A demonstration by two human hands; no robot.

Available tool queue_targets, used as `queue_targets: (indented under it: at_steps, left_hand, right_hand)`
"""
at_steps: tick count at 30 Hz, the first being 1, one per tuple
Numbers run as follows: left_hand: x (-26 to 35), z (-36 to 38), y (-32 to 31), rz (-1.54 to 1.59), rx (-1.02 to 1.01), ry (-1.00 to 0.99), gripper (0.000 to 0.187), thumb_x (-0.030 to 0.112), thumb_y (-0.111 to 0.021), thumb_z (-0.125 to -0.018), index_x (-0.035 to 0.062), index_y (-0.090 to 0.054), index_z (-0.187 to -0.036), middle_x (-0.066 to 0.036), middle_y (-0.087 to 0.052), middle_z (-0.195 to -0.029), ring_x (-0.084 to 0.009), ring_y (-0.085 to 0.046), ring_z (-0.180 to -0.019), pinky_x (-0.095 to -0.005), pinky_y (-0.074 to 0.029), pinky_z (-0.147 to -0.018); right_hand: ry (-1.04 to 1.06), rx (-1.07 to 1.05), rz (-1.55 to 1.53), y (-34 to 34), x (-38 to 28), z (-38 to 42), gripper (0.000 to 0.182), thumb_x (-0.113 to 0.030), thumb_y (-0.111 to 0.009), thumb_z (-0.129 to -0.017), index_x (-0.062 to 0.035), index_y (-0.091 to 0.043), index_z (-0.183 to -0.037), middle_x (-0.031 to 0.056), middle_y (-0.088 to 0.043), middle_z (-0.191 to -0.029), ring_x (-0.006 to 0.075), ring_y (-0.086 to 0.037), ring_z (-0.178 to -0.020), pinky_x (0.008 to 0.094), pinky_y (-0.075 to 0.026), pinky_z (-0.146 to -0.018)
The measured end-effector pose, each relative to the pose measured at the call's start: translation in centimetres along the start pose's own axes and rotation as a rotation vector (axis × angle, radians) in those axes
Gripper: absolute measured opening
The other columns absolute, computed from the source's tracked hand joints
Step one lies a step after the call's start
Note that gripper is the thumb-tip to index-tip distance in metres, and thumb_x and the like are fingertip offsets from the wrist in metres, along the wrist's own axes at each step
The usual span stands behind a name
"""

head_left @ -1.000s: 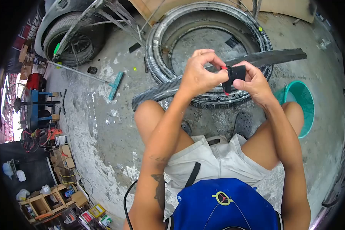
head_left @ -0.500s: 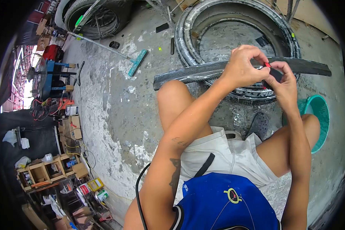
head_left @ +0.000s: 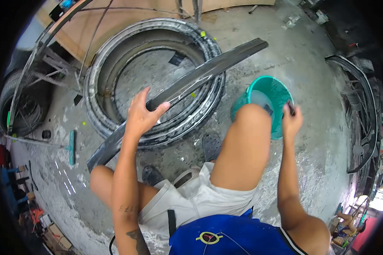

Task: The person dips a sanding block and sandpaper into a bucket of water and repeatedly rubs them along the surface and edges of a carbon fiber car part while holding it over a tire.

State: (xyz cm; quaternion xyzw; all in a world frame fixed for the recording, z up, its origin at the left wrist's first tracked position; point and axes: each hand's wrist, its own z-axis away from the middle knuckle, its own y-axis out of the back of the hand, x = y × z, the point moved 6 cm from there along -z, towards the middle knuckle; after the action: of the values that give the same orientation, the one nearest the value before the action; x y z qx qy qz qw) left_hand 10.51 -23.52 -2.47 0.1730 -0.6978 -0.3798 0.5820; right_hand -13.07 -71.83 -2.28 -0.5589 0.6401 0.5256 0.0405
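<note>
A long, dark, glossy carbon-fibre strip (head_left: 208,70) lies slanting across a large tyre-like ring. My left hand (head_left: 142,114) grips the strip left of its middle, with the thumb on one side and the fingers on the other. Out to the right, my right hand (head_left: 292,121) pinches a small dark piece (head_left: 290,108) at the far rim of a green bucket (head_left: 281,91). Most of that piece is hidden by the fingers. Cloudy water (head_left: 259,97) shows in the bucket, with a dark flat piece in it.
The wet, streaked ring (head_left: 93,91) lies on the concrete floor. A teal squeegee (head_left: 72,146) is at the left, near a wheel (head_left: 23,102) and metal stand legs. Dark curved car parts (head_left: 361,114) line the right side. Another person (head_left: 349,225) is at the far lower right.
My hands have come apart from the small dark piece held between them. The right carried it over to the bucket; the left went down onto the strip. The view has swung right.
</note>
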Motion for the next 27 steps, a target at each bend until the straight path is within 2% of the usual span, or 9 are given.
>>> queue_targets:
  at_steps: [5, 7, 9, 14, 17, 19, 20, 23, 27]
  left_hand:
    - [0.7, -3.0, -5.2, -0.322, -0.045, -0.06, 0.1, 0.065, -0.077, -0.076, 0.0026, -0.045, -0.148, -0.027, -0.055, -0.14, -0.0416, -0.05, -0.132, -0.0467, -0.041, -0.11]
    - [1.1, -4.0, -6.5, -0.369, -0.07, -0.045, 0.101, 0.069, -0.074, -0.077, 0.0044, -0.045, -0.149, -0.026, -0.055, -0.139, -0.0419, -0.054, -0.128, -0.0469, -0.044, -0.106]
    - [1.0, -4.5, -6.9, -0.276, -0.244, 0.206, 0.105, 0.074, -0.071, -0.075, 0.0087, -0.044, -0.152, -0.026, -0.049, -0.147, -0.0423, -0.054, -0.129, -0.0494, -0.044, -0.106]
    - [-0.2, -3.9, -6.0, -0.247, -0.182, 0.075, 0.093, 0.073, -0.072, -0.074, 0.0121, -0.057, -0.144, -0.025, -0.065, -0.129, -0.0391, -0.063, -0.119, -0.0454, -0.048, -0.101]
    - [-1.7, -2.9, -3.3, -0.186, -0.215, 0.085, 0.089, 0.069, -0.074, -0.075, 0.0102, -0.059, -0.14, -0.024, -0.069, -0.121, -0.0373, -0.065, -0.117, -0.0434, -0.049, -0.1]
    - [-3.5, -2.0, -0.9, -0.232, -0.277, 0.107, 0.089, 0.064, -0.077, -0.074, 0.0091, -0.058, -0.141, -0.023, -0.068, -0.124, -0.0371, -0.064, -0.119, -0.0424, -0.048, -0.101]
    - [-4.3, -1.7, 0.5, -0.237, -0.276, 0.112, 0.089, 0.064, -0.077, -0.074, 0.0091, -0.058, -0.141, -0.023, -0.068, -0.124, -0.0371, -0.064, -0.119, -0.0424, -0.048, -0.101]
    - [-7.2, -0.2, 3.8, -0.27, -0.331, 0.124, 0.091, 0.061, -0.079, -0.073, 0.0061, -0.057, -0.141, -0.024, -0.066, -0.127, -0.037, -0.063, -0.121, -0.0415, -0.047, -0.103]
    - [-10.0, 2.5, 6.6, -0.219, -0.345, 0.077, 0.087, 0.056, -0.079, -0.076, 0.0046, -0.056, -0.142, -0.026, -0.065, -0.127, -0.0388, -0.062, -0.12, -0.042, -0.045, -0.105]
  right_hand:
    - [-0.336, 0.011, 0.099, -0.9, 5.4, 8.5, 0.027, -0.014, -0.078, -0.085, -0.0049, -0.074, -0.11, 0.0161, -0.074, -0.094, 0.0235, -0.069, -0.082, 0.037, -0.053, -0.078]
    - [-0.296, 0.123, 0.115, -1.2, 5.5, 7.7, 0.028, -0.014, -0.077, -0.086, -0.005, -0.073, -0.112, 0.0164, -0.074, -0.095, 0.0249, -0.069, -0.083, 0.0378, -0.053, -0.078]
    - [-0.33, 0.122, 0.113, -0.5, 6.3, 6.3, 0.027, -0.014, -0.075, -0.088, -0.005, -0.072, -0.114, 0.0166, -0.074, -0.098, 0.0255, -0.07, -0.086, 0.0383, -0.053, -0.079]
    - [-0.098, -0.08, 0.145, 1.2, 12.0, -1.1, 0.024, -0.015, -0.071, -0.092, -0.007, -0.071, -0.116, 0.0173, -0.074, -0.095, 0.0262, -0.072, -0.09, 0.0357, -0.053, -0.079]
    - [-0.055, -0.271, 0.213, 0.0, 12.5, -5.1, 0.023, -0.018, -0.069, -0.094, -0.0107, -0.072, -0.116, 0.0157, -0.075, -0.097, 0.0299, -0.073, -0.092, 0.0438, -0.051, -0.093]
    - [0.077, -0.45, 0.789, -2.1, 11.3, -6.1, 0.021, -0.021, -0.069, -0.093, -0.0136, -0.072, -0.112, 0.0134, -0.075, -0.103, 0.0324, -0.072, -0.095, 0.0572, -0.041, -0.104]
    - [0.245, -0.403, 0.726, -3.4, 10.2, -5.7, 0.02, -0.02, -0.071, -0.089, -0.0141, -0.071, -0.108, 0.0111, -0.074, -0.106, 0.0329, -0.07, -0.1, 0.0663, -0.031, -0.108]
    - [0.355, -0.617, 0.739, -8.9, 7.3, -4.0, 0.022, -0.018, -0.074, -0.086, -0.0146, -0.071, -0.107, 0.0103, -0.074, -0.108, 0.0295, -0.069, -0.104, 0.0606, -0.036, -0.107]
    - [0.013, -0.942, 0.809, -15.2, 12.9, -1.7, 0.028, -0.018, -0.077, -0.083, -0.0111, -0.074, -0.11, 0.0184, -0.072, -0.11, 0.0364, -0.069, -0.105, 0.0486, -0.053, -0.094]
